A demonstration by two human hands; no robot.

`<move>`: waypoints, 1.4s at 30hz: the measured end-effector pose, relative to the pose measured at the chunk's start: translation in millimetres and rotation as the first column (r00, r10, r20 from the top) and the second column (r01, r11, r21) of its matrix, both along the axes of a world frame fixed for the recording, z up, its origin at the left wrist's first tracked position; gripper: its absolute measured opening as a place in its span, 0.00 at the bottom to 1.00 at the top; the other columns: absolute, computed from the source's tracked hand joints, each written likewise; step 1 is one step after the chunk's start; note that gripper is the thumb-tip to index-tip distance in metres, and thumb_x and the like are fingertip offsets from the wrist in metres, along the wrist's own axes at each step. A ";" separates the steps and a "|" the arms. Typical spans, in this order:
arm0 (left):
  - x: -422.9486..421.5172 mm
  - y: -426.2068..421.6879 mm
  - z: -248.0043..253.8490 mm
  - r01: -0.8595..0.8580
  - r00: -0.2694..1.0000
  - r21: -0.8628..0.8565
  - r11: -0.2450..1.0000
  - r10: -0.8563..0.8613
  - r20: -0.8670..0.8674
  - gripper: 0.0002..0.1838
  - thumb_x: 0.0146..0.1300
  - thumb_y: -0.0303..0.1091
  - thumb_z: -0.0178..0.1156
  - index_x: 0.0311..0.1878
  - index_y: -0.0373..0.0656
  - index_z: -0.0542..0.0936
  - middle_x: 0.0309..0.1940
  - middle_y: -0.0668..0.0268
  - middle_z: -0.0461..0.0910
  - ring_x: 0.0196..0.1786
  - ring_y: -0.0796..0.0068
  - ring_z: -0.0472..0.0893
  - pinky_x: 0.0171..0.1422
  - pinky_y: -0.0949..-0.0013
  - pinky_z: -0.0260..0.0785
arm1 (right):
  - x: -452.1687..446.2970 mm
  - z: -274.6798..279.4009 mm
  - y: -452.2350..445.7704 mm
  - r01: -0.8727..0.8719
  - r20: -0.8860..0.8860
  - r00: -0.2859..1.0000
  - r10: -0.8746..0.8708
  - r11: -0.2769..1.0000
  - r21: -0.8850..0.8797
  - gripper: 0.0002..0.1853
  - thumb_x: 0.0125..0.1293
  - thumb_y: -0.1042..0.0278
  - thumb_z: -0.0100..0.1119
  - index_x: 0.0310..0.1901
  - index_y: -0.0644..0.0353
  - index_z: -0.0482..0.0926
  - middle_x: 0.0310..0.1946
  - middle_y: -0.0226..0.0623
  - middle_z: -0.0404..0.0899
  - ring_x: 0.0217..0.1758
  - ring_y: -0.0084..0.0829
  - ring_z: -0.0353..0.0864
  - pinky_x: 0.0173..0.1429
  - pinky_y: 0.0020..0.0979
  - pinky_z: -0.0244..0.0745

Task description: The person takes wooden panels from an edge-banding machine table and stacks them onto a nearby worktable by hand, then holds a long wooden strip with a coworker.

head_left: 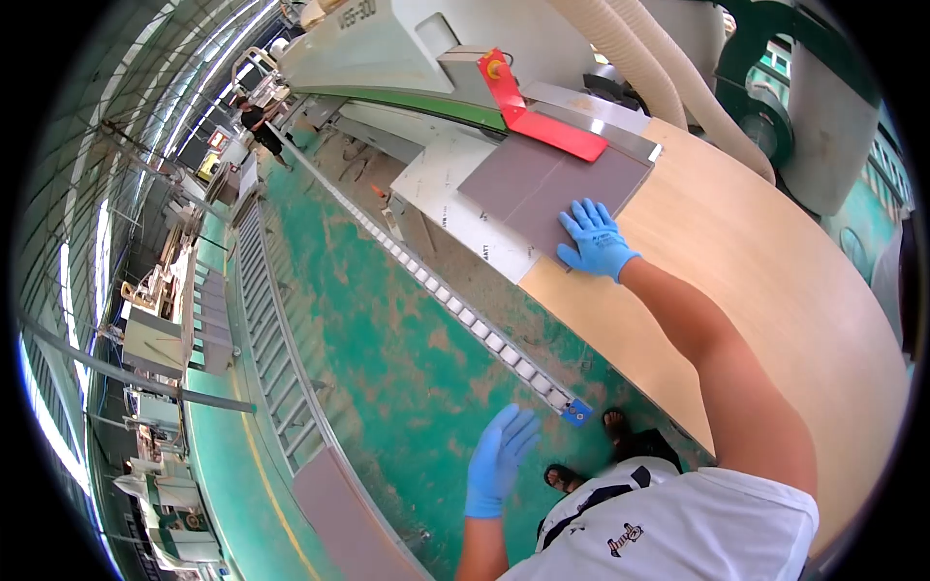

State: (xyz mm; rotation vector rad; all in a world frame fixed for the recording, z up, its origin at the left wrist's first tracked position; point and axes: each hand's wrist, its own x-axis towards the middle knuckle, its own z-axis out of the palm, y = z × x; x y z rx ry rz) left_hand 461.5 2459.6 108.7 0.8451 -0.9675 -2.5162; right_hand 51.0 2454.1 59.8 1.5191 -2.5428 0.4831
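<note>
My right hand [597, 242], in a light blue glove, lies flat with fingers spread on the near edge of a grey-brown board [542, 186]. That board rests on a machine table [756, 252] with a wood-coloured top, partly over a white sheet with printed marks [465, 208]. A red guard arm [557, 134] reaches over the board's far side. My left hand [501, 460], also gloved in blue, hangs in the air over the green floor, fingers stretched out and holding nothing. Close to it is the blue end piece [577, 412] of a long roller rail [455, 306].
A large pale machine [378, 48] stands behind the board, with ribbed hoses [635, 58] at its right. On the left runs a roller conveyor [266, 320] bearing a grey-brown panel [339, 504]. Another person [260, 126] stands far off near the rail's other end.
</note>
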 end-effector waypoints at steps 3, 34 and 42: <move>-46.6 10.3 15.6 0.102 0.995 0.055 0.993 -0.101 -0.025 0.28 0.74 0.43 0.47 0.72 0.38 0.60 0.69 0.52 0.65 0.68 0.55 0.69 0.71 0.55 0.63 | 17.8 -2.7 40.3 -0.028 -0.017 0.999 0.027 0.999 -0.039 0.38 0.65 0.41 0.48 0.69 0.61 0.64 0.71 0.56 0.58 0.76 0.56 0.52 0.78 0.49 0.42; -9.6 40.7 9.9 -0.285 0.925 0.015 0.958 0.271 0.266 0.27 0.59 0.32 0.64 0.61 0.33 0.71 0.55 0.53 0.78 0.56 0.56 0.79 0.62 0.52 0.73 | -55.0 31.5 -8.1 -0.388 0.210 0.917 0.339 0.879 0.275 0.33 0.70 0.45 0.41 0.70 0.56 0.62 0.73 0.50 0.54 0.75 0.58 0.52 0.76 0.51 0.49; -19.2 19.0 -7.5 -0.400 0.904 -0.104 0.911 0.411 0.121 0.30 0.61 0.33 0.60 0.65 0.33 0.66 0.56 0.54 0.75 0.56 0.58 0.79 0.61 0.57 0.73 | -42.7 56.0 122.2 -0.217 0.947 0.245 0.208 0.964 -0.155 0.25 0.73 0.54 0.46 0.63 0.63 0.71 0.55 0.45 0.79 0.57 0.40 0.78 0.61 0.36 0.73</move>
